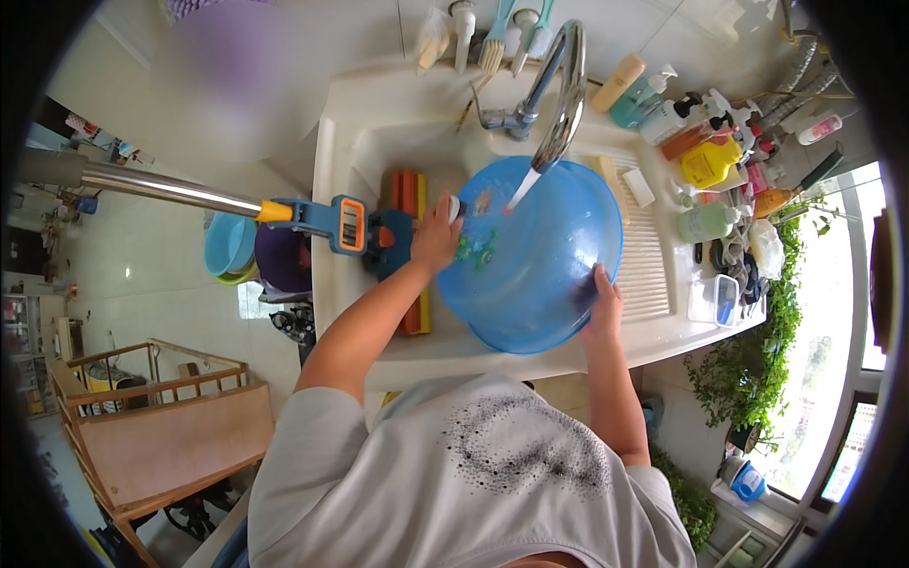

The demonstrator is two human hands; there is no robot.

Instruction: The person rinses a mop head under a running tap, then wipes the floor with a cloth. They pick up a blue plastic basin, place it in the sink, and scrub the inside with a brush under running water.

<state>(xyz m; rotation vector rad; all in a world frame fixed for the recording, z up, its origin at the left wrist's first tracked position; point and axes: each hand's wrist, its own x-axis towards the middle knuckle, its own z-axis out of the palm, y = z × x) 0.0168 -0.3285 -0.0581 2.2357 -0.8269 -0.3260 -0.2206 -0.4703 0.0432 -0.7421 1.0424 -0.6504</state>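
A blue translucent plastic basin (529, 263) with a printed pattern lies tilted over the sink (341, 348). My right hand (605, 305) grips its right edge, thumb on the near face and the other fingers mostly hidden behind. My left hand (434, 234) is at the basin's left side, closed around a small white-and-dark object (456, 209), too covered to name. From the chrome faucet (568, 106) a stream of water (523, 189) runs onto the basin. Left of it, a sponge mop head (405, 192) in orange and yellow sits in the sink.
The mop's metal pole (170, 188) reaches out leftward over the sink edge. Bottles, including a yellow one (710, 162), crowd the right back corner. A white block (639, 187) lies on the ribbed drainboard (646, 263). Brushes (495, 46) hang behind; a wooden crib (170, 440) stands left.
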